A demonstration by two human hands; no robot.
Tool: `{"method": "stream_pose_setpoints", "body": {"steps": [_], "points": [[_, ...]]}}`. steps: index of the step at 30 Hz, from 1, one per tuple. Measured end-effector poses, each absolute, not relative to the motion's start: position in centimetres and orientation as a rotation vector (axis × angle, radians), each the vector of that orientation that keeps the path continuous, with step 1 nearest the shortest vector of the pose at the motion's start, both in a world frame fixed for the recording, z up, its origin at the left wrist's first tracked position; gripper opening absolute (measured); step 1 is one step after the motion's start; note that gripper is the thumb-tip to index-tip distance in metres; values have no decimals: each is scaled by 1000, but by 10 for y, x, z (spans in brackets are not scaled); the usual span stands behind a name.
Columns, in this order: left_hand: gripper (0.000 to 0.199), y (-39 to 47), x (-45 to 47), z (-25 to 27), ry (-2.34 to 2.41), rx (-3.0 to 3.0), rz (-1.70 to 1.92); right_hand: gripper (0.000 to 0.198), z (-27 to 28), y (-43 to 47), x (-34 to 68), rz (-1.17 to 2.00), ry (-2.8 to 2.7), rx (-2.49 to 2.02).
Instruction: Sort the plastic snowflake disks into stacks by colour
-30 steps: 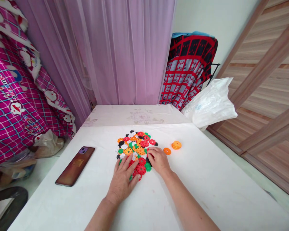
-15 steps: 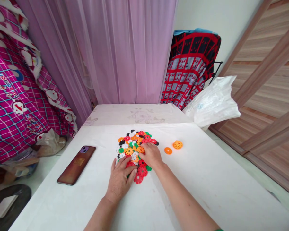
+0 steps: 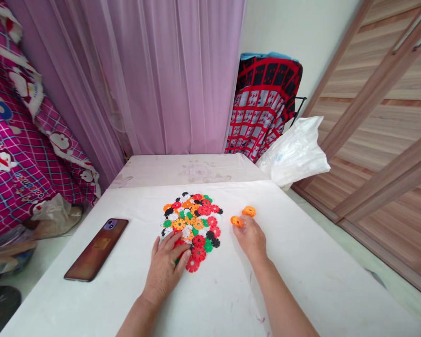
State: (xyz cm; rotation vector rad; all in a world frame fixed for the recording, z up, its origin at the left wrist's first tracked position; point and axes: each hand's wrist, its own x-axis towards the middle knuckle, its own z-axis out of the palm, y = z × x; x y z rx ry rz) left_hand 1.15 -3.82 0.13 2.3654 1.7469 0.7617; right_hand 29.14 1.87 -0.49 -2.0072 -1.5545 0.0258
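A heap of flower-shaped plastic discs (image 3: 178, 224) in red, orange, white, green and black lies spread on the white-covered table. My left hand (image 3: 166, 262) rests flat on the heap's near left part, fingers apart, hiding some red pieces. To the right of the heap, my right hand (image 3: 250, 238) pinches an orange notched disc (image 3: 236, 221) between thumb and fingers, at table level. Whether another disc lies under it I cannot tell. Just behind those fingers sits a small stack of orange discs (image 3: 249, 211).
A brown phone (image 3: 97, 249) lies face down on the table's left side. At the right far edge a white plastic bag (image 3: 294, 152) stands beside the table. A purple curtain (image 3: 175, 79) hangs behind, and a wooden wardrobe (image 3: 382, 117) is on the right.
My right hand has left the heap and moved right to the orange discs, now pinching one. My left hand stays on the heap. The view has shifted slightly right.
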Motion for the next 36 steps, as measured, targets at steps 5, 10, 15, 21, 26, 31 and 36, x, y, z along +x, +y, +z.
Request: {"method": "stream_pose_setpoints", "body": {"steps": [5,10,15,21,26,31,36], "points": [[27,-38,11,1,1737,2375,771,26,-5,25,292,33,-1559,-2064],[26,-38,10,-1,1736,2379,769,22,-7,27,290,-3,-1565,-2026],[27,-37,7,-3,1744,2364,793,22,-7,27,290,3,-1604,-2040],[28,-36,7,1,1774,2308,809,25,-4,23,289,-28,-1614,-1986],[26,-37,5,9,1901,2241,841,20,9,9,248,-34,-1792,-1667],[20,-37,5,10,1944,2201,822,14,24,6,186,152,-2161,-1497],[20,-36,7,10,1942,2180,760,25,34,17,162,288,-2231,-1624]]}}
